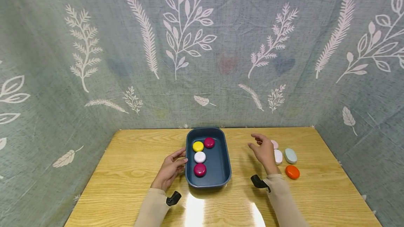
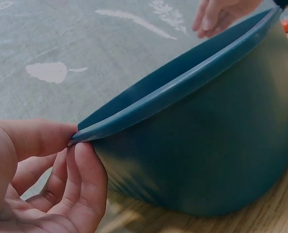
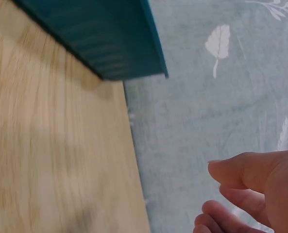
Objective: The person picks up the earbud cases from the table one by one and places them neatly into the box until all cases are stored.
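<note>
A dark blue tub [image 1: 223,157] stands on the table. Inside it lie a yellow disc [image 1: 198,146], a white disc [image 1: 200,157] and two dark red discs [image 1: 200,170], all smooth and rounded like soaps. My left hand [image 1: 170,169] pinches the tub's left rim, thumb on top and fingertips underneath, as the left wrist view shows. Right of the tub, apart from it, my right hand [image 1: 263,151] hovers with loosely bent fingers and nothing between them. Partly hidden behind it are a pale pink piece [image 1: 275,144] and a white piece [image 1: 278,157].
Farther right on the wooden table [image 1: 132,171] lie a pale green oval piece [image 1: 290,156] and an orange one [image 1: 292,172]. A grey-green cloth [image 1: 221,90] with white leaf patterns hangs along the back and sides.
</note>
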A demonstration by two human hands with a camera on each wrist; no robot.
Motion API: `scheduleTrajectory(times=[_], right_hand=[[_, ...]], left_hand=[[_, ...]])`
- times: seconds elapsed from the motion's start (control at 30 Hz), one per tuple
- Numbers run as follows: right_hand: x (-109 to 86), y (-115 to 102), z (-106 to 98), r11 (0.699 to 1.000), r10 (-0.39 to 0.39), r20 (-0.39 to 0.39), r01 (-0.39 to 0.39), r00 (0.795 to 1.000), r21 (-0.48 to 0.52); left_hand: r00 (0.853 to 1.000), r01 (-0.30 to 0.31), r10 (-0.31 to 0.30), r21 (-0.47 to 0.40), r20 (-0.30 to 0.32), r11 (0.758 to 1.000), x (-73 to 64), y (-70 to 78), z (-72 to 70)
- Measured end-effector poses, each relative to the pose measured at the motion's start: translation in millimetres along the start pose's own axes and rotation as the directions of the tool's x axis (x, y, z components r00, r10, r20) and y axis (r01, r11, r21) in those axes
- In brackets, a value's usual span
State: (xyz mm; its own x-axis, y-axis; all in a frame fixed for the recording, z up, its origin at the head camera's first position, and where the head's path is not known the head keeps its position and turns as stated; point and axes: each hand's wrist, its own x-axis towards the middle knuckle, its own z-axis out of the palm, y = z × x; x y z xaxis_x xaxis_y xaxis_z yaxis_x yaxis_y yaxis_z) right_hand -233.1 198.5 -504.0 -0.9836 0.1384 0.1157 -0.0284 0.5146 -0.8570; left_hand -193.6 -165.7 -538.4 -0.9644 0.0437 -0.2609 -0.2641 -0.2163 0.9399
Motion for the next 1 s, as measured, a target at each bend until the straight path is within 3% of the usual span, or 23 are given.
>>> scheduleTrajectory(times=[0.57, 1.0], right_hand=[[-11.1, 22, -36, 0.997, 0.051, -0.070, -0.054, 0.996, -0.055], [-10.7, 31, -55, 0.990, 0.112, -0.030, -0.115, 0.993, -0.085]], left_hand=[[1.000, -0.007, 0.007, 0.002, -0.001, 1.000, -1.1, 0.0, -0.2], [1.000, -0.020, 0.020, 0.009, 0.010, 1.000, -2.1, 0.1, -0.2]])
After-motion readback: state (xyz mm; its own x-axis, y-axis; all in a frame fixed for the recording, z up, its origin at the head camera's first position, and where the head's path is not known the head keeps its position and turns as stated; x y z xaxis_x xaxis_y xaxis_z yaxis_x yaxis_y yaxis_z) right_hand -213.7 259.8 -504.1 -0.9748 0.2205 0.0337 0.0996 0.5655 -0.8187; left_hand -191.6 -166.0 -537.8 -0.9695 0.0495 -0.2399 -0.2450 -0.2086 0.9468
